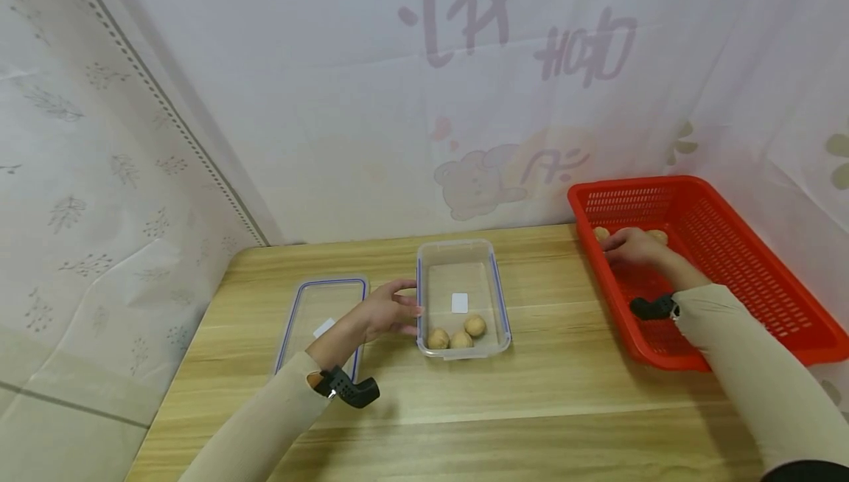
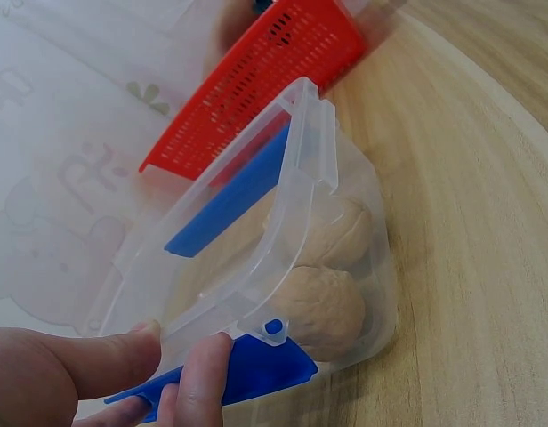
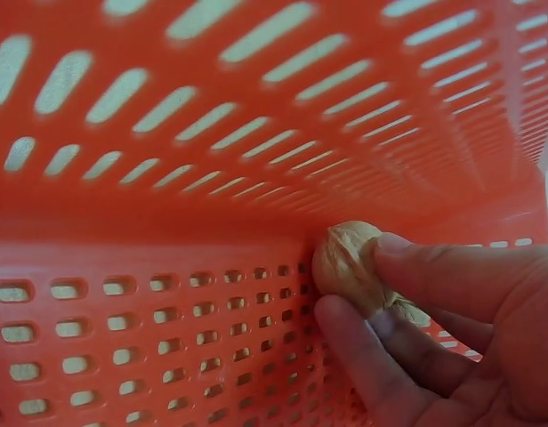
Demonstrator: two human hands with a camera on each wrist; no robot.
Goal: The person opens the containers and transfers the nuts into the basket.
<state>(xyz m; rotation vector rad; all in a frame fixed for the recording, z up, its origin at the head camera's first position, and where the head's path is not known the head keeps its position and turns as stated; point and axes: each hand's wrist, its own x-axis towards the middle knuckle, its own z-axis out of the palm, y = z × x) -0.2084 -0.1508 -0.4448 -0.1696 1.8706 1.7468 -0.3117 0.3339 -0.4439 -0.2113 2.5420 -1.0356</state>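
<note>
A clear plastic food container [image 1: 458,276] with blue side clips stands uncovered on the table, and three walnuts [image 1: 474,325] lie at its near end. My left hand [image 1: 388,310] pinches the container's left side; in the left wrist view the thumb is at the rim and the fingers lie against the blue clip [image 2: 265,369]. My right hand [image 1: 633,246] reaches into the red plastic basket [image 1: 749,261] at the right. Between thumb and fingers it grips a walnut [image 3: 350,262] close to the basket's wall, with part of another walnut [image 3: 407,311] showing behind the fingers.
The container's clear lid [image 1: 325,305], edged in blue, lies on the table left of the container, partly under my left forearm. More walnuts [image 1: 657,236] are in the basket's far left part. A printed curtain [image 1: 371,135] hangs behind the wooden table [image 1: 544,386].
</note>
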